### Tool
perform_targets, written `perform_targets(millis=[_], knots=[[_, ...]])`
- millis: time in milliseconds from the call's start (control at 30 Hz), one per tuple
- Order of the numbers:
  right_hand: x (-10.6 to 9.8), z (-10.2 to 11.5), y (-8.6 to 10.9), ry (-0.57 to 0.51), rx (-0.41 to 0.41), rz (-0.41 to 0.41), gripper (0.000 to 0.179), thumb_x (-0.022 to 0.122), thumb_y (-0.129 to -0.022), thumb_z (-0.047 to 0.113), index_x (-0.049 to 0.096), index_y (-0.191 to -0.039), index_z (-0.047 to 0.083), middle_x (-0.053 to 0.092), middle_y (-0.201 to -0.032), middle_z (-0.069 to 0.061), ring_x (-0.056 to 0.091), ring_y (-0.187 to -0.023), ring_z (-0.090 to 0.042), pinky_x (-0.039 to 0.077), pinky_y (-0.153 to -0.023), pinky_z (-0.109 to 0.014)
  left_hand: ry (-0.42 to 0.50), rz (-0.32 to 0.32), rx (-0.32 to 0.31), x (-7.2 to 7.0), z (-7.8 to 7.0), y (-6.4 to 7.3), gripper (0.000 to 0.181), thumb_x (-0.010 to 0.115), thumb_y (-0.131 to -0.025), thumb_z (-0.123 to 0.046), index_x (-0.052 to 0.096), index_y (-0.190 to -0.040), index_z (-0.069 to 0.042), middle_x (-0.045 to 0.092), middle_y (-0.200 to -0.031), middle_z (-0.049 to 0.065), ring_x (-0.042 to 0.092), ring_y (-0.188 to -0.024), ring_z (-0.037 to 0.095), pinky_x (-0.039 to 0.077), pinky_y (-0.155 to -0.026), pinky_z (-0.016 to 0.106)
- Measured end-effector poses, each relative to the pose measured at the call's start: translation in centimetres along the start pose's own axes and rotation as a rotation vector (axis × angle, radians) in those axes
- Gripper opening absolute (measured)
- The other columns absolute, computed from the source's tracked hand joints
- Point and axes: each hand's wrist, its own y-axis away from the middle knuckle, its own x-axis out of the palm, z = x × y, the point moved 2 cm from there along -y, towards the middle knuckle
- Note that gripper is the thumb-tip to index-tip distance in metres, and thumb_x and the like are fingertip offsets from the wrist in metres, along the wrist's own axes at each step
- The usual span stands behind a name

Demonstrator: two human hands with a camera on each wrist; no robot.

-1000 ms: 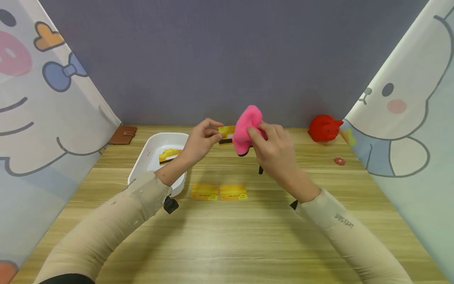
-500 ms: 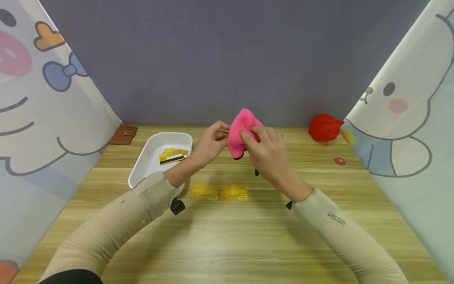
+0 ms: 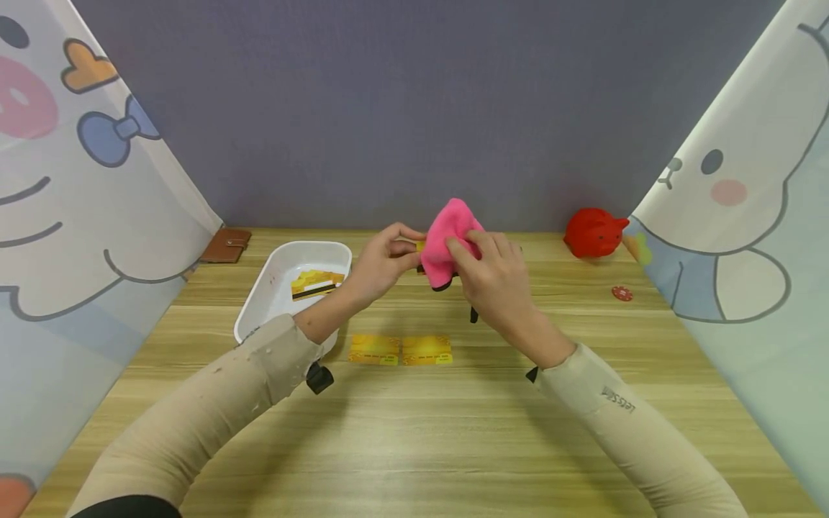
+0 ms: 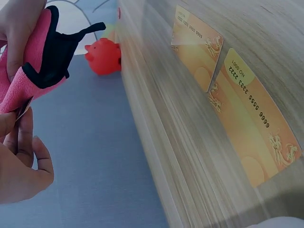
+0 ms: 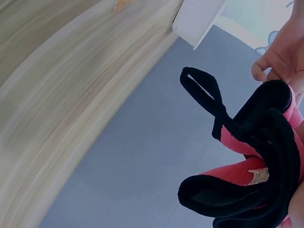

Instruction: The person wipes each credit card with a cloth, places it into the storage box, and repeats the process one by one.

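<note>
My left hand (image 3: 382, 266) pinches a yellow bank-type card with a dark stripe between thumb and fingers. Most of that card is behind a pink cloth (image 3: 447, 237); only its thin edge (image 4: 23, 110) shows in the left wrist view. Bunched in my right hand (image 3: 497, 277), the cloth has black trim and a black hanging loop (image 5: 202, 88). It touches the card above the table. Two yellow cards, a left one (image 3: 374, 350) and a right one (image 3: 427, 350), lie side by side on the table below my hands.
A white tray (image 3: 255, 306) holding several yellow cards (image 3: 316, 285) stands left, partly behind my left forearm. A brown wallet (image 3: 225, 246) lies at the back left. At the right are a red piggy bank (image 3: 593, 234) and a red chip (image 3: 622, 293). A grey wall (image 3: 414, 115) rises behind the table.
The cloth and my right hand have moved left over the card, hiding most of it, then shifted slightly back right. My left hand has moved a little right with the card.
</note>
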Motion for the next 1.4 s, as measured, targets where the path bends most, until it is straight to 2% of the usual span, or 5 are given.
perform_targets(millis=[367, 533, 800, 900, 1400], knots=[[-0.1, -0.7, 0.2, 0.004, 0.028, 0.005, 0.020, 0.071, -0.092, 0.010, 0.069, -0.112, 0.010, 0.067, -0.105, -0.018, 0.061, -0.090, -0.036, 0.052, -0.068, -0.043, -0.034, -0.017, -0.023, -0.7, -0.3, 0.4, 0.027, 0.068, -0.095, -0.010, 0.063, -0.122, -0.010, 0.075, -0.103, 0.018, 0.064, -0.092, 0.033, 0.041, -0.069, 0.028], [-0.1, -1.0, 0.4, -0.004, 0.039, 0.008, 0.018, 0.070, -0.092, 0.008, 0.069, -0.111, 0.010, 0.067, -0.104, -0.018, 0.060, -0.090, -0.036, 0.051, -0.065, -0.044, -0.049, -0.015, -0.049, -1.2, -0.1, 0.5, 0.027, 0.068, -0.096, -0.012, 0.063, -0.123, -0.012, 0.075, -0.106, 0.016, 0.064, -0.098, 0.037, 0.042, -0.074, 0.032], [-0.1, -1.6, 0.6, -0.012, 0.086, 0.002, 0.016, 0.069, -0.091, 0.005, 0.070, -0.107, 0.008, 0.069, -0.103, -0.018, 0.061, -0.089, -0.036, 0.049, -0.061, -0.045, -0.069, 0.002, -0.061, -2.3, 0.0, 1.0, 0.029, 0.067, -0.097, -0.014, 0.061, -0.126, -0.013, 0.074, -0.108, 0.016, 0.057, -0.080, 0.021, 0.039, -0.071, 0.033], [-0.2, -1.9, 0.7, -0.013, 0.096, 0.001, 0.016, 0.068, -0.092, 0.004, 0.070, -0.107, 0.006, 0.069, -0.103, -0.018, 0.061, -0.090, -0.037, 0.049, -0.061, -0.045, -0.068, 0.004, -0.048, -2.8, -0.1, 1.2, 0.030, 0.066, -0.098, -0.013, 0.061, -0.127, -0.012, 0.073, -0.109, 0.017, 0.062, -0.087, 0.022, 0.041, -0.074, 0.034], [-1.2, -3.1, 1.3, 0.000, 0.124, -0.038, 0.016, 0.069, -0.092, 0.007, 0.070, -0.108, 0.006, 0.068, -0.103, -0.018, 0.061, -0.088, -0.037, 0.048, -0.060, -0.047, -0.134, -0.082, -0.076, -8.2, -0.4, 2.4, 0.034, 0.066, -0.099, -0.019, 0.060, -0.131, -0.015, 0.073, -0.103, 0.000, 0.065, -0.099, 0.015, 0.050, -0.090, 0.034]])
